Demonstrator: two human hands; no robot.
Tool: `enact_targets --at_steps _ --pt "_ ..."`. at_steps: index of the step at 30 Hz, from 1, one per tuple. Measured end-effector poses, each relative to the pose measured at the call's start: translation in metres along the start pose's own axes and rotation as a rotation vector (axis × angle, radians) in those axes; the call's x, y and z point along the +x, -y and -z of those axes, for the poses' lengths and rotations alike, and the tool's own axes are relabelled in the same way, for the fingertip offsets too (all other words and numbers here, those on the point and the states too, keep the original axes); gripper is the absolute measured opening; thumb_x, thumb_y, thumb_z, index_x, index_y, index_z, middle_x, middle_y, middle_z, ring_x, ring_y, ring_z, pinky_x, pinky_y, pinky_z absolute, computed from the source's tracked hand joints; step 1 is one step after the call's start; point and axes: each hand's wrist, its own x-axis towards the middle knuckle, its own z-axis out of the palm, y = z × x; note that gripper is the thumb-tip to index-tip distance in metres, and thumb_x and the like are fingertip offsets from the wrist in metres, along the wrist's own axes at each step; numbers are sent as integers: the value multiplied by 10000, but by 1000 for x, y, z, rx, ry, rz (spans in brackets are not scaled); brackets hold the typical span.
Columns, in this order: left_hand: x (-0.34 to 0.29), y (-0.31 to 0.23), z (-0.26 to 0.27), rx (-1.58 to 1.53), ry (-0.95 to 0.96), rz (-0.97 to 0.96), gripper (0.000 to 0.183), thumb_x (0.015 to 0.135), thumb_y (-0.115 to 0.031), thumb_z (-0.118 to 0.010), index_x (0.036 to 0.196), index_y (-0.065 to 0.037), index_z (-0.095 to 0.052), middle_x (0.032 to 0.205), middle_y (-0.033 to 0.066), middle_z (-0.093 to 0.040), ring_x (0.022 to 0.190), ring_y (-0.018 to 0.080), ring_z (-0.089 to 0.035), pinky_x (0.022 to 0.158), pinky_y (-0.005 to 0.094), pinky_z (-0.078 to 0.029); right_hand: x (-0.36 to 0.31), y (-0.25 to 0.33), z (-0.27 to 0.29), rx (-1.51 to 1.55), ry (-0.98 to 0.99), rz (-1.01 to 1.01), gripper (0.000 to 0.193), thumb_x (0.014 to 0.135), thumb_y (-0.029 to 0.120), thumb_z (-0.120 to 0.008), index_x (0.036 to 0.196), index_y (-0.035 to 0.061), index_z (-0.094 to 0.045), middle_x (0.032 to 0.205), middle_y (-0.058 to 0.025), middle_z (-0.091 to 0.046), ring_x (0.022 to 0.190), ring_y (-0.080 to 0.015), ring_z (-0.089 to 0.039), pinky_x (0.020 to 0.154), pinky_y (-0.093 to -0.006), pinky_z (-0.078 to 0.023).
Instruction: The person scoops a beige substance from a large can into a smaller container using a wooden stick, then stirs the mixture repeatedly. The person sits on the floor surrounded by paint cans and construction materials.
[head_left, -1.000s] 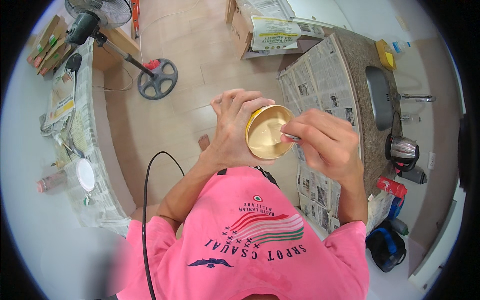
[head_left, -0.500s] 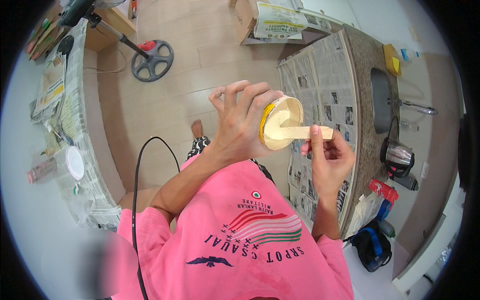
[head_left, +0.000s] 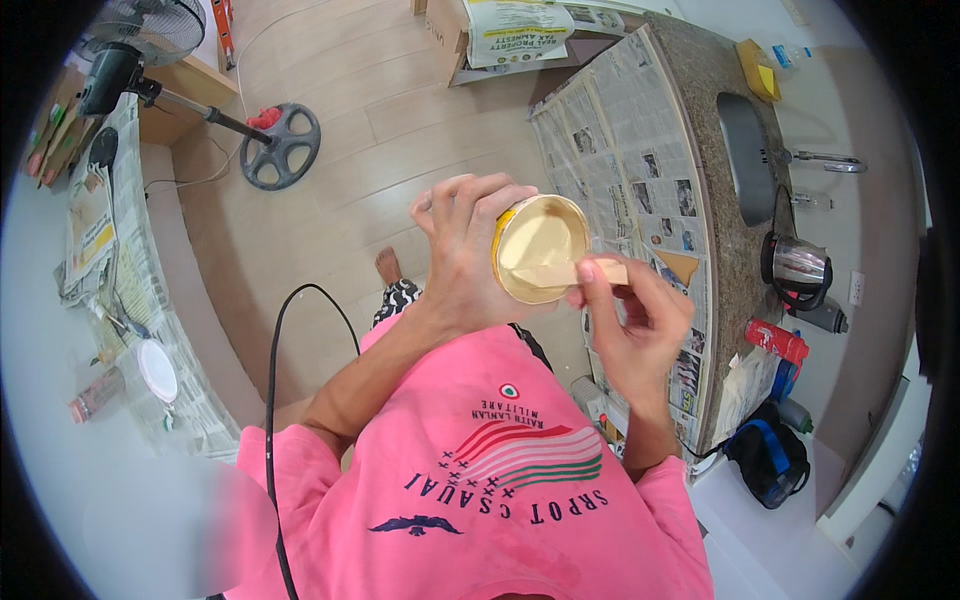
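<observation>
Standing fan [head_left: 112, 80], silver kettle [head_left: 800, 268] near the sink [head_left: 743, 165].

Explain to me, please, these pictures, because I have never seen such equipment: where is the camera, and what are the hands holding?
There is no robot here, only a person in a pink shirt. The wide camera sits on this person's head and looks down, so straight edges look bent. The left hand holds a tub with cream-coloured paste inside. The right hand pinches a flat stick, whose other end reaches into the tub. On the left, newspaper lies under a white disc. On the right, a counter has a sink and a kettle.
</observation>
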Motion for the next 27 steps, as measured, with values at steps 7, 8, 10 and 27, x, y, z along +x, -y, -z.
enact_targets --at_steps 7,8,10,27 --pt "-4 -1 -9 -159 60 49 962 456 -341 -970 1313 -124 -592 1250 95 -577 1195 318 -504 1015 517 -275 29 -2 8 -271 -31 489 122 861 -52 -786 975 -15 -766 904 -128 -763 761 -243 -745 654 -322 -581" --pt "-4 -1 -10 -162 56 38 962 454 -335 -967 1314 -125 -590 1251 95 -576 1196 318 -503 1015 519 -275 24 1 11 -255 45 478 127 853 -57 -785 971 -15 -765 904 -129 -760 760 -249 -743 652 -326 -580" --pt "-3 0 -11 -150 34 23 963 450 -322 -962 1315 -127 -588 1253 96 -574 1199 318 -501 1016 521 -274 18 7 20 -210 211 467 137 837 -65 -783 964 -17 -763 904 -130 -756 758 -262 -738 649 -333 -580" --pt "4 -7 -8 -135 5 10 974 458 -393 -983 1310 -120 -599 1242 77 -587 1185 317 -507 1003 508 -292 39 9 30 -156 297 684 309 707 -153 -767 1004 -76 -731 885 -178 -737 734 -294 -728 659 -348 -595"
